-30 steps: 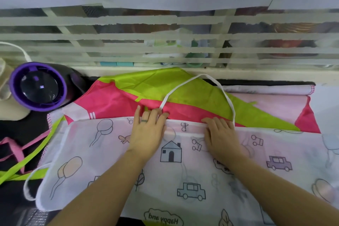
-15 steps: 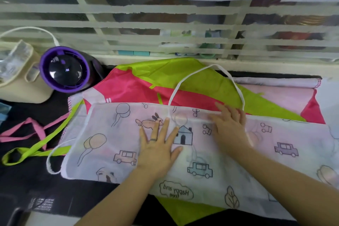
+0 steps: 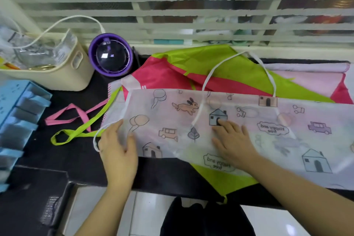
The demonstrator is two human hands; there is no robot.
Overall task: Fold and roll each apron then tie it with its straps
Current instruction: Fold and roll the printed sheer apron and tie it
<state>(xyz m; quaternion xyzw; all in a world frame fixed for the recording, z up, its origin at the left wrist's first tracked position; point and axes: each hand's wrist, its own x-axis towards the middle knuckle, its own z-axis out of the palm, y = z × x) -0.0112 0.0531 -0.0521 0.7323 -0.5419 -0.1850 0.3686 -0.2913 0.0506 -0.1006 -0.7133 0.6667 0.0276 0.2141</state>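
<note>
Lying folded along the black table over a pink-and-green apron, the white printed apron has the right hand flat on its middle, fingers spread, while the left hand meets its left edge beside the white strap, its grip too blurred to tell.

Printed apron: "Happy and free" twice, upside down, in bubbles
</note>
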